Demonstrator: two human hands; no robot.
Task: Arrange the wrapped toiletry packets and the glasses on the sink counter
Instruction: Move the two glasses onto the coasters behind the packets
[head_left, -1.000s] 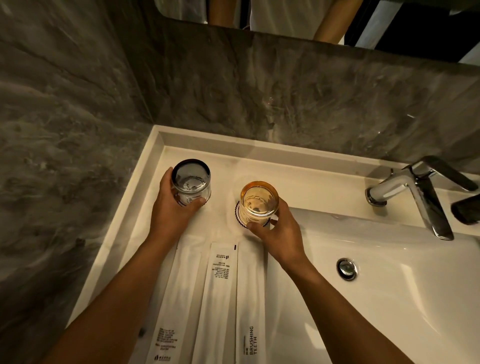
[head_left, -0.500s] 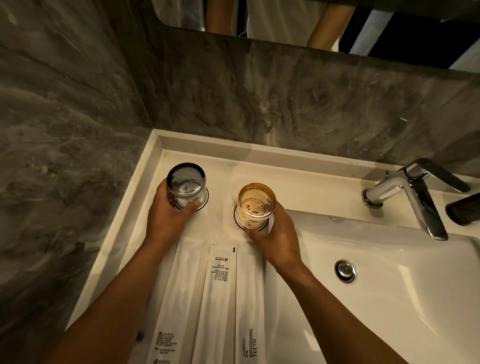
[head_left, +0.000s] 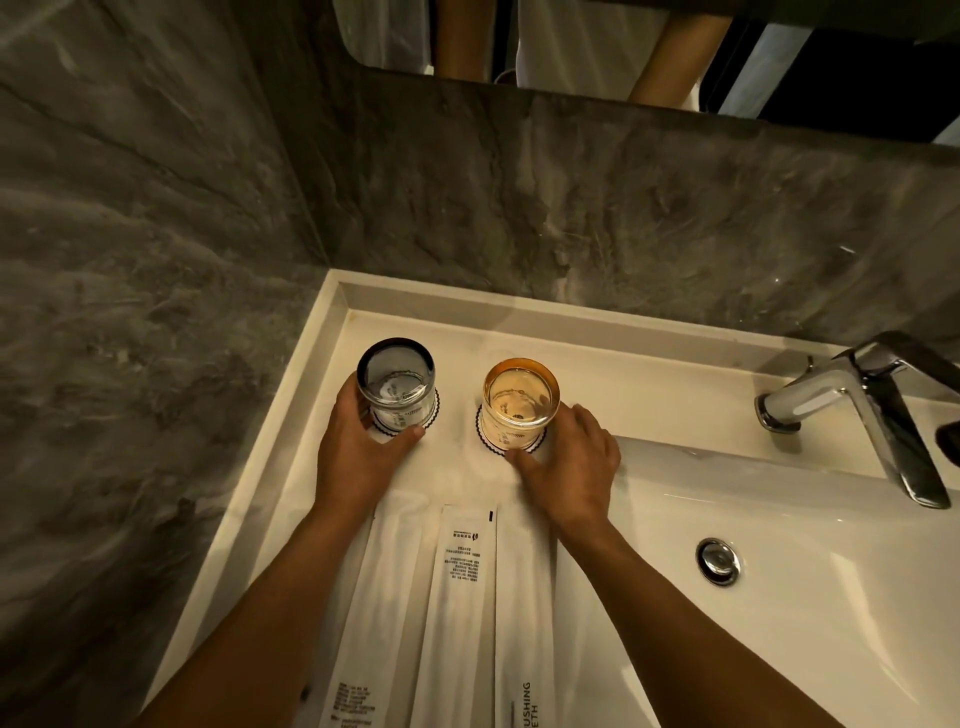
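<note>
A grey glass (head_left: 397, 382) and an amber glass (head_left: 519, 405) stand side by side on round scalloped coasters on the white sink counter (head_left: 649, 384). My left hand (head_left: 358, 452) wraps the grey glass from the near left side. My right hand (head_left: 571, 467) rests against the near right base of the amber glass, fingers spread and the grip looser. Three long white wrapped toiletry packets (head_left: 460, 613) lie parallel on the counter just in front of the glasses, running toward me between my forearms.
A chrome faucet (head_left: 852, 410) stands at the right, over the white basin with its drain plug (head_left: 718, 560). Grey marble walls close in on the left and back. A mirror edge (head_left: 571, 88) runs above the back wall.
Both glasses have come down from a slight lift onto their coasters. My right hand's fingers have spread away from the amber glass. My left hand still wraps the grey glass.
</note>
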